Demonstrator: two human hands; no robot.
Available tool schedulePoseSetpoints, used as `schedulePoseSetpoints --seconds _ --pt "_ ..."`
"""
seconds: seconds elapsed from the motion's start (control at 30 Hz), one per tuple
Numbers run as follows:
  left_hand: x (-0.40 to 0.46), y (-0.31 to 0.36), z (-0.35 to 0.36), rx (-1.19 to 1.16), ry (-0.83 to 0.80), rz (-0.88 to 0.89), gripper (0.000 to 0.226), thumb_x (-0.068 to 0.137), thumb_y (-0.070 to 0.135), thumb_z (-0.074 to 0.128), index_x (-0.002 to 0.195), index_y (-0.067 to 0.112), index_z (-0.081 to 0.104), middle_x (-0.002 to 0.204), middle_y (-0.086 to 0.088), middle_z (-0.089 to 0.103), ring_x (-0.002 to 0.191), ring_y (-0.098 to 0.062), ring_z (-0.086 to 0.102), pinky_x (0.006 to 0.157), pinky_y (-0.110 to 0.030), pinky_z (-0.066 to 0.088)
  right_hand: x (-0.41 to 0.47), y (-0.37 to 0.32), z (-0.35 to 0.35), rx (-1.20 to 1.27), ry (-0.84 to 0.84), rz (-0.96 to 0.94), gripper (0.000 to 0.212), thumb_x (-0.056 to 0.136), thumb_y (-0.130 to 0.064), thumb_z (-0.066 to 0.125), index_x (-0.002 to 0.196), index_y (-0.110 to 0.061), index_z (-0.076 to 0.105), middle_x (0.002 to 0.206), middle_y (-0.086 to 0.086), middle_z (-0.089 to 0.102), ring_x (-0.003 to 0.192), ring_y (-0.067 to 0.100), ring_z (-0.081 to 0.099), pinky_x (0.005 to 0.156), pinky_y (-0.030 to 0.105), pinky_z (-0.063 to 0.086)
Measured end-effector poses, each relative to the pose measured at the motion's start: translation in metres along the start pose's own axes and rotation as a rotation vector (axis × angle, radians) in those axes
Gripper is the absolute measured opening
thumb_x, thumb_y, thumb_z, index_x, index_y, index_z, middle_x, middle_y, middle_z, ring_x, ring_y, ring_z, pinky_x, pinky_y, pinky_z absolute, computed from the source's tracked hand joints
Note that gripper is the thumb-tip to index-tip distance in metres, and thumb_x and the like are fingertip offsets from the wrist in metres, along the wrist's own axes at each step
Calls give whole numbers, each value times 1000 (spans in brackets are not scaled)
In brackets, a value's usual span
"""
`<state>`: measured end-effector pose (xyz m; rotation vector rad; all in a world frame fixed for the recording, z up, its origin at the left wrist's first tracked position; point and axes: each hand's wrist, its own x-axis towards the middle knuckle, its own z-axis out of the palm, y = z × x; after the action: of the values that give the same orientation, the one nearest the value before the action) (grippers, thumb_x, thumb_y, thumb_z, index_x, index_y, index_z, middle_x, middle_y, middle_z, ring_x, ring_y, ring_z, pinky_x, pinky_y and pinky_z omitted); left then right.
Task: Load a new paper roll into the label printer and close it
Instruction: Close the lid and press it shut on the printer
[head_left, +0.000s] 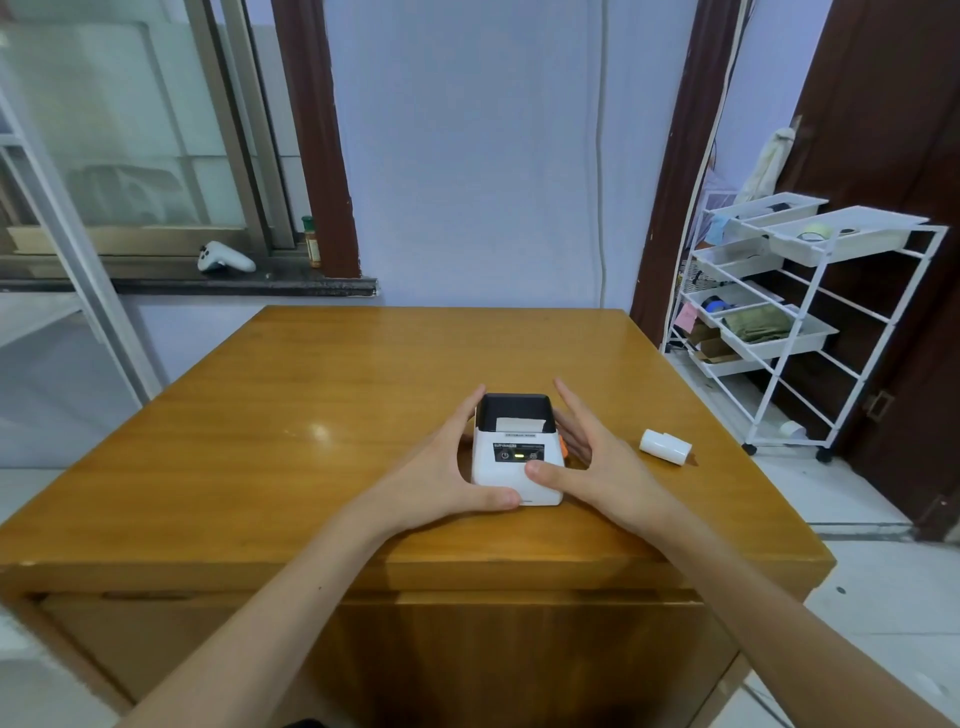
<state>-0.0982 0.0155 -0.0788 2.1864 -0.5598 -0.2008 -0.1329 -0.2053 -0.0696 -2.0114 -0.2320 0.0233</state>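
So we've got the label printer sitting on the wooden table, pretty much dead center of the frame, a bit below the middle. It's a small white box with a black top section, a strip of white paper showing in the slot up top, and a little green light lit on the dark front panel. There's something orange poking out on its right side, but we can't tell what it is since the hand hides most of it.

Our left hand is cupped against the printer's left side, fingers running up along the black top edge and thumb touching the lower front corner. Our right hand is on the other side, spread wide with the fingers pointing up past the printer's right edge and the thumb laid against the front face near the bottom. Neither hand is closed around anything, they're just open and bracketing the printer.

The paper roll is lying on its side on the table at center right, well clear of the right hand and near the table's right edge.

Over at the right of the frame there's a white wire cart with trays of odds and ends.
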Motion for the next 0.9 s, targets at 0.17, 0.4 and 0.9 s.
schedulePoseSetpoints --seconds 0.17,0.4,0.9 --pt "-1 -1 0 -20 -11 6 126 57 65 85 151 57 1 148 25 37 137 -7 42 118 -43 35 -1 -1 1 -32 9 -2 101 77 -40 79 151 -47 11 159 -8 32 142 8 36 117 31 32" --pt "0 -1 0 -8 -16 13 130 54 69 83 152 54 0 147 24 37 137 -9 42 117 -43 35 -2 0 2 -80 7 -4 102 76 -41 80 151 -48 12 155 -12 38 141 6 36 118 36 32" --pt "0 -1 0 7 -5 9 126 55 68 83 150 58 0 145 24 39 137 -9 44 117 -44 36 -1 -2 3 -116 2 -7 99 79 -40 77 152 -46 10 154 -14 38 131 -4 35 109 24 32"
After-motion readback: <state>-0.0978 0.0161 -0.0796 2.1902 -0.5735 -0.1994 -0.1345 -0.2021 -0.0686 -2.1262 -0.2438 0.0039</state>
